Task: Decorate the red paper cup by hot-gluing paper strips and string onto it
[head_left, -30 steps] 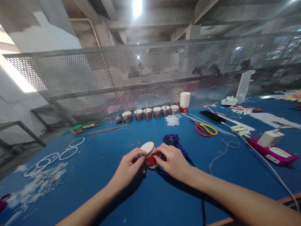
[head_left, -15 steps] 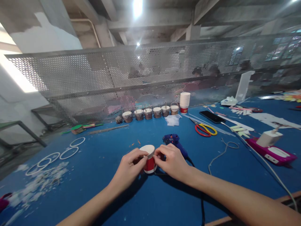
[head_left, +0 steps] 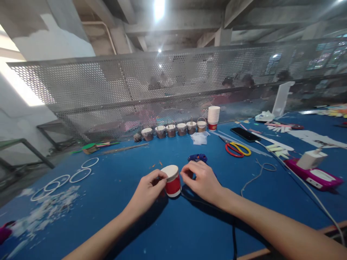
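Note:
A red and white paper cup (head_left: 173, 186) stands upright on the blue table, with a greyish band around its upper edge. My left hand (head_left: 150, 187) pinches the cup's left side near the rim between thumb and forefinger. Just off the cup's right side, my right hand (head_left: 203, 180) has thumb and forefinger pressed together. Whether anything thin is between those fingertips cannot be made out. Behind the right hand lies a blue glue gun (head_left: 197, 158), mostly hidden by that hand.
Several brown-wrapped cups (head_left: 170, 131) line the back beside stacked paper cups (head_left: 213, 117). To the right are scissors (head_left: 238, 148), a black phone (head_left: 244, 134) and a magenta power strip (head_left: 314, 175) with cables. White rings (head_left: 80, 175) and scraps (head_left: 54, 207) lie left.
My right hand has drawn slightly away from the cup to the right, showing more of its red side. My left hand stays at the rim, shifted slightly left.

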Motion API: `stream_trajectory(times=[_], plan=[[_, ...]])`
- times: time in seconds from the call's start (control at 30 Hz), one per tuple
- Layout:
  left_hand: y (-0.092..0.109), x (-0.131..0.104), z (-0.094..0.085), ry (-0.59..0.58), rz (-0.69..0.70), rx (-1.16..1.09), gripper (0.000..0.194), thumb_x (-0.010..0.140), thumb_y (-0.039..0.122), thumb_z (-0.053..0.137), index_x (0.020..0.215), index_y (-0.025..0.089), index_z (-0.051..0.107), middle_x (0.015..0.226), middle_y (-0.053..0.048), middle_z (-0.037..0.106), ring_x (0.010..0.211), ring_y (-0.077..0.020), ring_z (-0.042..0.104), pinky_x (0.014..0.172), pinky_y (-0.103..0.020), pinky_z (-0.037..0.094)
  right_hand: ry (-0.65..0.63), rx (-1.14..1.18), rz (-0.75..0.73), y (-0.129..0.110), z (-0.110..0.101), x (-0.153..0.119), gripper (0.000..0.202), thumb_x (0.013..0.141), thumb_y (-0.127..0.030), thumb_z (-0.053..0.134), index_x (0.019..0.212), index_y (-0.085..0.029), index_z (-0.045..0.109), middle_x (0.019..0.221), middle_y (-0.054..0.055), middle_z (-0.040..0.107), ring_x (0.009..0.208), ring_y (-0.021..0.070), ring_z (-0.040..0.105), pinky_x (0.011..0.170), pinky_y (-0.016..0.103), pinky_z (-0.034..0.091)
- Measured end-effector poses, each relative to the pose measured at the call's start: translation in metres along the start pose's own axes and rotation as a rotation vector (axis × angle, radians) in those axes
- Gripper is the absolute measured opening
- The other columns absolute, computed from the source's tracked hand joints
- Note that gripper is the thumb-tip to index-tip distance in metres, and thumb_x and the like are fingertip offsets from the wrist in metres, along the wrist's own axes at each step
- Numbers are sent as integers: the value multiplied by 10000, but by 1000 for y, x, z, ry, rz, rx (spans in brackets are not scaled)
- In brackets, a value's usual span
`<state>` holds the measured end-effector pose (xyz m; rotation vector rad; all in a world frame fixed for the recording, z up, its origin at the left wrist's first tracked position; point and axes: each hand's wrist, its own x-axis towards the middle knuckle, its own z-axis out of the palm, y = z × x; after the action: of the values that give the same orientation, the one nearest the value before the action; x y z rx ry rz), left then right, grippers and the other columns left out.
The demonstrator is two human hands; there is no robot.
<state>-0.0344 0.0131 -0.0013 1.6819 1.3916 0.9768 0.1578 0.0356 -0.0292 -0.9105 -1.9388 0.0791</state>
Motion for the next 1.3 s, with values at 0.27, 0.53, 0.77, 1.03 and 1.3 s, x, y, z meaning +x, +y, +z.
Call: stream_trajectory(times=[0.27,0.53,0.77,1.03,1.3], plan=[[-1,6,-3,77,-24,-94,173,654,336,658,710,174,645,438,44,499,408,-107,440,434,-231,346,110,-43,267,39,-63,23,237,864,-400,503,779,-197,592,740,43,635,675,186,589,657,307,439],[-10,11,-3,155,-103,-171,207,683,364,661,708,162,625,463,29,538,418,-95,449,419,-206,337,-562,-7,604,69,-64,25,463,848,-605,488,839,-184,680,962,109,726,884,262,653,752,329,460],[-8,10,-2,184,-111,-282,210,668,356,677,691,163,598,488,-7,613,430,-94,471,469,-223,371,-696,-29,552,49,-49,16,360,772,-474,622,943,-161,669,959,98,716,832,240,633,696,300,436],[-17,14,-3,197,-94,-273,221,670,368,695,689,159,622,508,-13,623,454,-104,498,485,-236,395,-621,-107,557,38,-28,8,279,816,-290,493,1008,-171,655,907,93,708,817,228,628,676,278,390],[-15,13,-2,190,-91,-289,227,683,369,686,723,146,665,509,-8,613,461,-103,510,486,-225,405,-412,-132,504,42,-24,8,117,759,-259,526,786,-184,612,878,73,631,799,212,595,717,298,412]])
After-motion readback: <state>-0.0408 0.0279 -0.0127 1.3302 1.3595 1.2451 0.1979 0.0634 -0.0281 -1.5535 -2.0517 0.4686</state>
